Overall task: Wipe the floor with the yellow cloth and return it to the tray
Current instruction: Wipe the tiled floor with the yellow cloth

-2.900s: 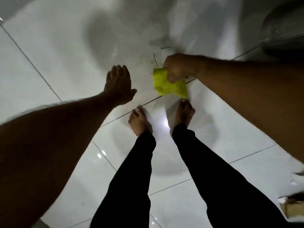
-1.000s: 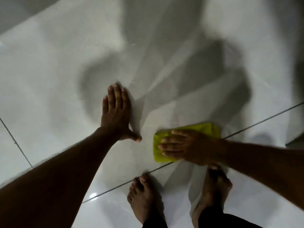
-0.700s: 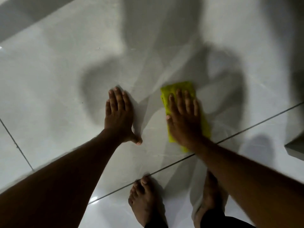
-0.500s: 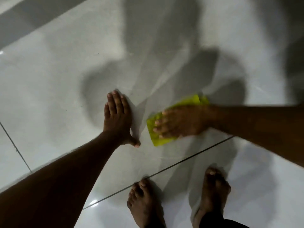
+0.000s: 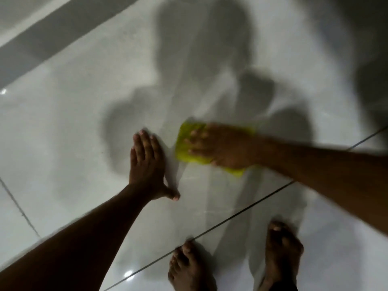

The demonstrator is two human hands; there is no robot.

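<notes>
The yellow cloth (image 5: 184,147) lies flat on the glossy white tiled floor (image 5: 63,133), just right of centre. My right hand (image 5: 220,147) presses down on it with fingers spread, pointing left, and covers most of it. My left hand (image 5: 146,162) rests flat on the floor just left of the cloth, palm down, fingers forward, thumb out to the right. It holds nothing. No tray is in view.
My two bare feet (image 5: 283,250) stand at the bottom edge, behind a dark grout line (image 5: 231,217) that runs diagonally. A grey band (image 5: 42,36) crosses the top left corner. Shadows of my arms and body fall across the tiles ahead.
My right hand has kept sweeping the cloth about: forward, then back left near my left hand, now slightly forward again. My left hand has stayed planted. The view has tilted a little.
</notes>
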